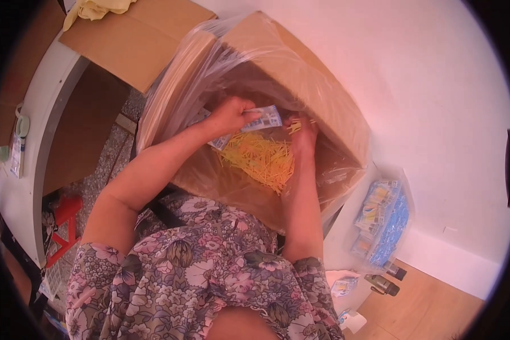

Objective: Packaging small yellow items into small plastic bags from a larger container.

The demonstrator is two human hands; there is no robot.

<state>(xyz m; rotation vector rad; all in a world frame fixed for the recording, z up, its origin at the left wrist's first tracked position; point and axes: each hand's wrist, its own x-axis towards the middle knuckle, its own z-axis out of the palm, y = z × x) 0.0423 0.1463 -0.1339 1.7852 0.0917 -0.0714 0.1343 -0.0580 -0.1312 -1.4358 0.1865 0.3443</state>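
Observation:
Both my hands are inside a cardboard box point(292, 54) lined with a clear plastic bag point(201, 192). My left hand point(231, 117) is closed on a small white and blue printed packet point(269, 117), pinched at one end. To its right, my right hand point(304, 135) grips a few short yellow sticks point(294, 126), whose ends show past the fingers. Below the hands lies a heap of thin yellow sticks point(260, 161). Another white and blue packet point(221, 141) lies at the heap's left edge, partly hidden by my left wrist.
To the right of the box stands a clear bag of filled blue and white packets point(379, 218). Dark cylindrical items point(382, 285) lie below it. A white-edged table point(59, 85) curves along the left, and a cardboard sheet point(136, 42) lies at the upper left under a yellow cloth point(99, 8).

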